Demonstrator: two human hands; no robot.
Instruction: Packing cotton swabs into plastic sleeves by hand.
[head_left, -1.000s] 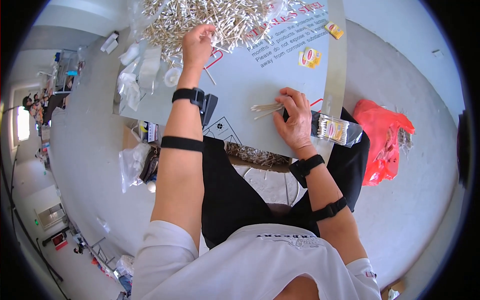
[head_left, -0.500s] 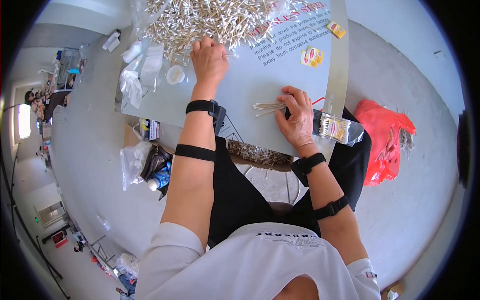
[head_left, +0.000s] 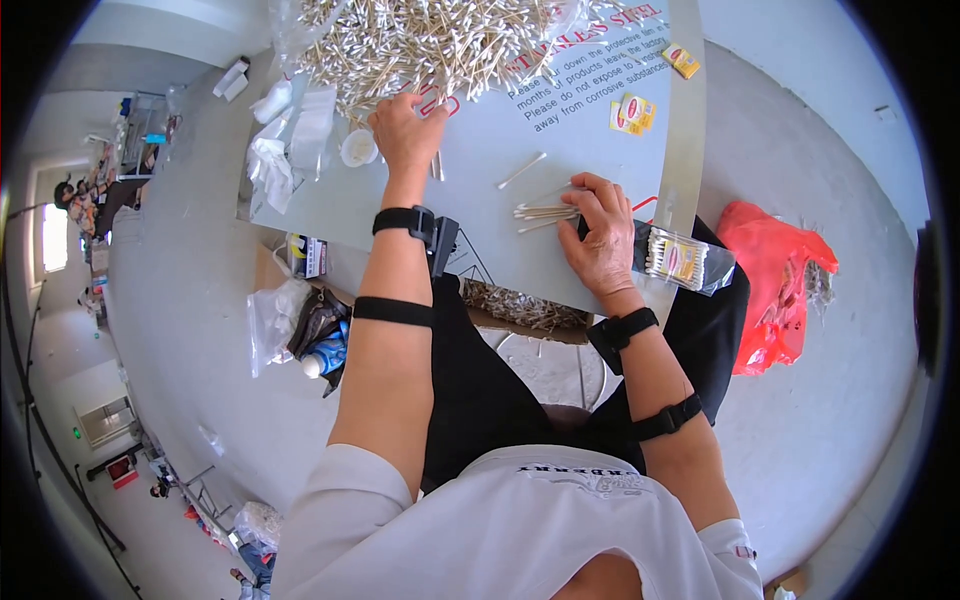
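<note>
A heap of cotton swabs (head_left: pixel 430 50) with pale sticks covers the far side of the grey table. At its near edge is my left hand (head_left: pixel 408 138), palm down with fingers apart. A couple of swabs (head_left: pixel 437 166) show beside its wrist, apparently on the table. My right hand (head_left: pixel 603 240) rests near the table's front right, thumb and fingers closed around a small bundle of cotton swabs (head_left: pixel 540 213) whose tips point left. One loose swab (head_left: pixel 522 170) lies slantwise between the hands. The bundle's other ends are hidden under my right fingers.
A clear packet of swabs (head_left: pixel 680 260) lies at the table's right edge. Yellow cards (head_left: pixel 632 114) lie farther back. A small white tub (head_left: pixel 359 148) and crumpled white plastic (head_left: pixel 270 172) are at left. A red bag (head_left: pixel 775 280) sits on the floor; a box of swabs (head_left: pixel 530 307) is below the table.
My left hand has come slightly nearer and its fingers have spread. A loose swab now lies on the table between the hands. My right hand has stayed almost in place.
</note>
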